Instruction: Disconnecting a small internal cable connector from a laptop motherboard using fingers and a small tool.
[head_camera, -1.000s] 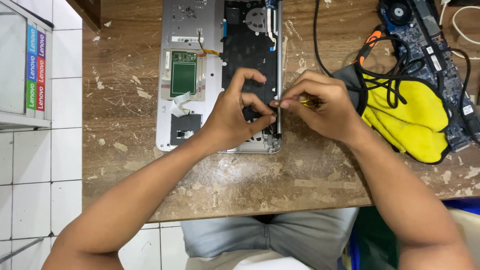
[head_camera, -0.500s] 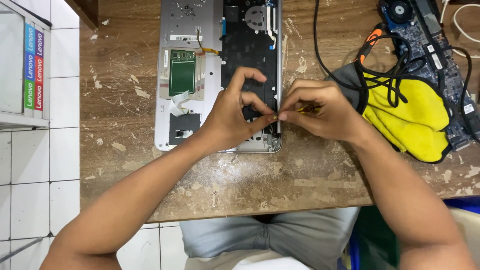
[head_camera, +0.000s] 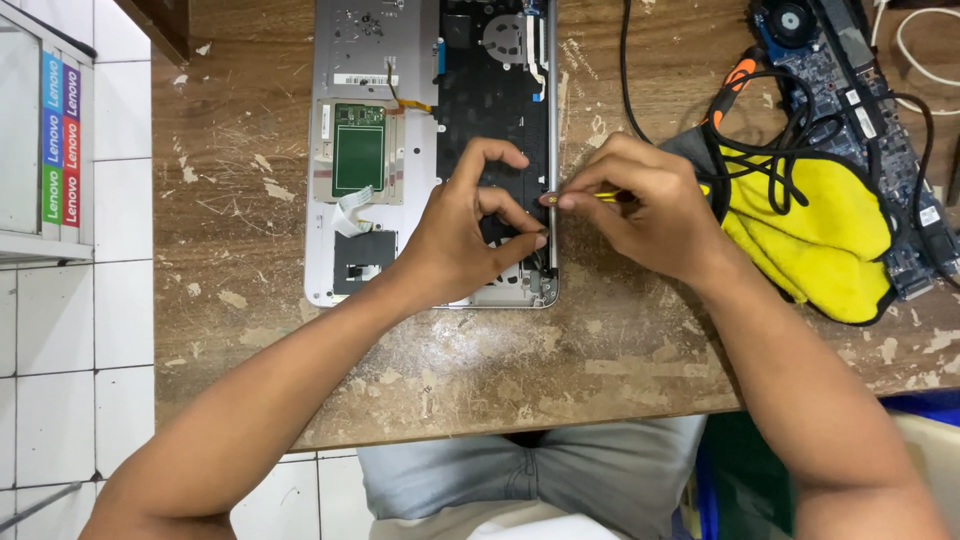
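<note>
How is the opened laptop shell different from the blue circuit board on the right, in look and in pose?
The opened laptop shell is silver-grey with a black inner area; the blue circuit board is bare, with a round fan at its top. The shell lies straight under the left hand and right hand; the board lies slanted, apart from both hands. The shell lies uncovered; black cables cross the board, and a yellow cloth overlaps it. Both lie flat on the worn wooden table.

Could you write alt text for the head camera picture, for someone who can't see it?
Seen from above, a person's left hand rests on an opened silver laptop shell while the right hand pinches a small yellow-handled tool at its right edge. They sit at a scratched wooden table, with a yellow cloth, black cables and a blue circuit board to the right.
</note>
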